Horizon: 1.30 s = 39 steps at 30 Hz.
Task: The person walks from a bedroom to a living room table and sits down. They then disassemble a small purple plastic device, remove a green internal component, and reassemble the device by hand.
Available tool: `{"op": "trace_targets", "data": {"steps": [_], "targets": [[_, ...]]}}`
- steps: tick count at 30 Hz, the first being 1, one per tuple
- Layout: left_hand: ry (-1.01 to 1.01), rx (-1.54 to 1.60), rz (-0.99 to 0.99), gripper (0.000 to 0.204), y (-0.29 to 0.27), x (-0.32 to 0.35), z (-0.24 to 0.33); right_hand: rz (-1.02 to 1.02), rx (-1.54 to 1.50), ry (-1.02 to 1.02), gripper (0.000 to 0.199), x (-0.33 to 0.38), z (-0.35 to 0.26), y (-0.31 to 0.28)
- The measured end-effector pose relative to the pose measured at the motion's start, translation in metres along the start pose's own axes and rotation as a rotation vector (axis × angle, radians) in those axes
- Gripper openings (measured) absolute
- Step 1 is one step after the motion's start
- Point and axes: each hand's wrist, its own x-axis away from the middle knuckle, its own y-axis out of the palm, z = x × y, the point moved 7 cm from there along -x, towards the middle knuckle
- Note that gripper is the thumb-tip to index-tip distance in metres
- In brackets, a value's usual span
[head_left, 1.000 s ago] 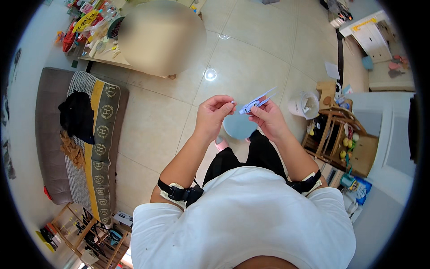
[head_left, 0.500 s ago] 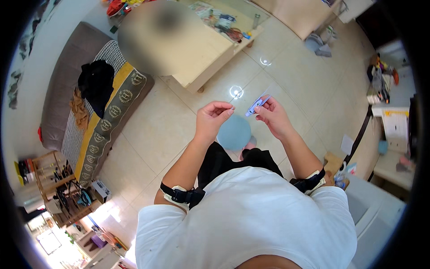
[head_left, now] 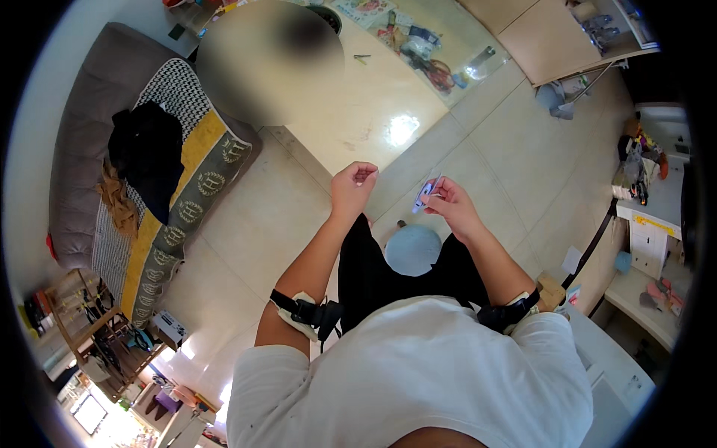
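My left hand (head_left: pixel 352 190) is up in front of me, its fingers curled in with the thumb against them. Whatever it holds, if anything, is too small to see. To its right, my right hand (head_left: pixel 452 204) pinches a small, flat, lavender-blue tool (head_left: pixel 420 200) between thumb and fingers. A thin, pale part sticks out from the tool's far end, but its exact kind is unclear. The two hands are apart, with the near corner of a cream table (head_left: pixel 373 127) just beyond the left one. Below the hands, a round light-blue stool top (head_left: pixel 413 251) shows between my black-trousered legs.
A grey sofa (head_left: pixel 82 149) with a patterned cover and dark clothes stands at the left. A small yellow-green item (head_left: pixel 362 57) lies on the table, whose glass part (head_left: pixel 455 45) has several things under it. Wooden shelving (head_left: pixel 97 328) stands lower left, a white desk (head_left: pixel 657 213) at right.
The table appears closer and larger, and the stool sits lower between my legs. My left fingers have curled in more. The lavender-blue tool stays in my right hand, slightly lower and more upright.
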Motion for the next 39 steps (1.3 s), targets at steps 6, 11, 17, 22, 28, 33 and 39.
{"op": "trace_targets", "data": {"steps": [6,11,17,22,28,33,39], "targets": [[0.017,-0.1,0.015,0.01,-0.019,-0.083,-0.073,0.087,-0.104,0.063,0.016,-0.111,0.025,0.02],[0.098,-0.186,0.04,0.01,-0.013,-0.117,-0.134,0.075,-0.022,-0.02,0.015,-0.223,0.072,0.001],[0.449,-0.381,-0.025,0.012,0.007,-0.147,-0.156,-0.134,0.027,-0.184,0.022,-0.322,0.071,0.013],[0.523,-0.517,-0.074,0.016,0.023,-0.139,-0.158,-0.288,0.01,-0.317,0.024,-0.319,0.079,0.011],[0.534,-0.651,0.03,0.021,0.03,-0.121,-0.149,-0.485,-0.101,-0.574,0.021,-0.274,0.079,-0.008],[0.543,-0.396,0.27,0.031,0.037,-0.072,-0.128,-0.377,-0.202,-0.488,0.023,-0.229,0.095,-0.035],[0.695,-0.384,0.281,0.025,0.093,-0.017,-0.103,-0.419,-0.325,-0.385,0.026,-0.189,0.117,-0.052]]}}
